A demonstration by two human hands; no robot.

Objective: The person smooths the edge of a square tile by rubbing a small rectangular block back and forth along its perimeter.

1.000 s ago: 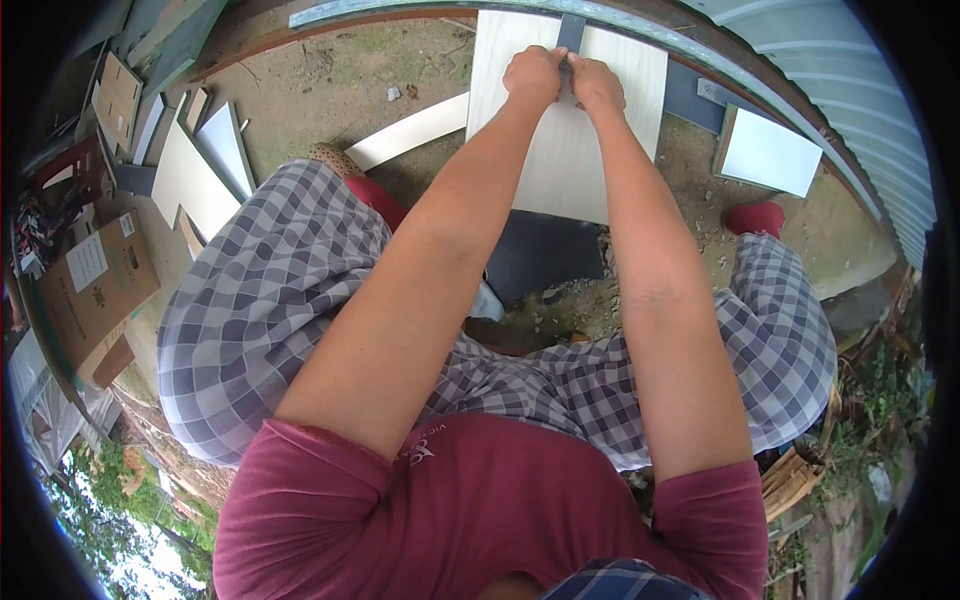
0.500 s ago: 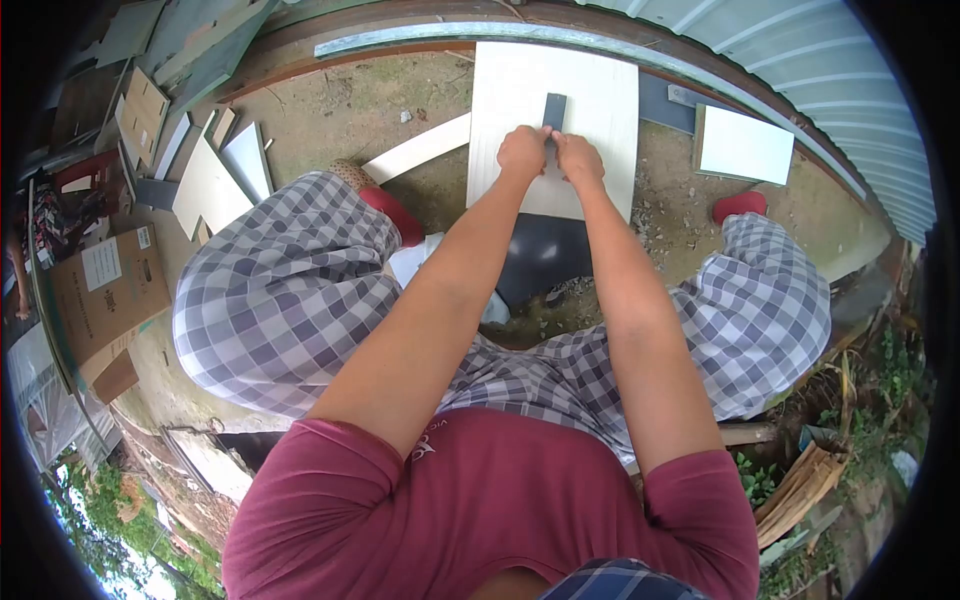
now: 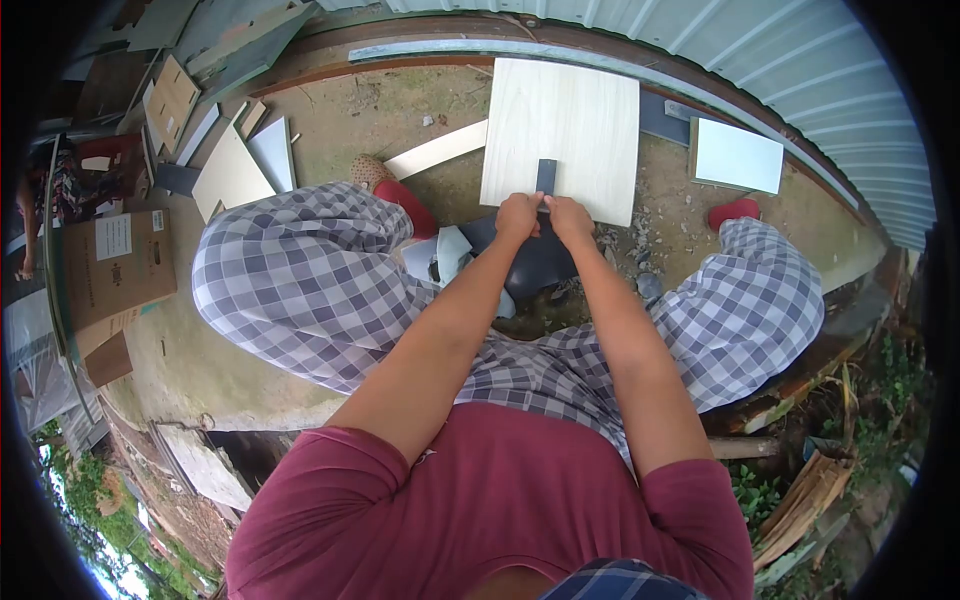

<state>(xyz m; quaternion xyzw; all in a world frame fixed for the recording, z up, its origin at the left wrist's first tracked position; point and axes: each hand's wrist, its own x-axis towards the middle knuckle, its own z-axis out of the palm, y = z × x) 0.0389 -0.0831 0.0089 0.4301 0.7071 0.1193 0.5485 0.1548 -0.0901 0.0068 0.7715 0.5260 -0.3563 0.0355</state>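
A pale wood-grain board (image 3: 575, 120) lies flat in front of me, its near edge over a dark grey sheet (image 3: 535, 268). On the board's near part rests a narrow dark grey strip (image 3: 547, 175), pointing away from me. My left hand (image 3: 519, 216) closes on the strip's near end from the left side. From the right, my right hand (image 3: 570, 218) grips the same end, its thumb and fingers close to those of my left hand. The hidden end of the strip lies under the fingers.
A long pale strip (image 3: 437, 150) lies left of the board. Cut board pieces (image 3: 230, 172) and a cardboard box (image 3: 118, 262) stand farther left. On the right lies a white panel (image 3: 738, 155) beside corrugated metal sheeting (image 3: 840, 100). Another person's arm (image 3: 27, 230) shows at the far left.
Both my hands have come toward me with the dark strip, from the board's far part to its near edge. The view has also shifted.
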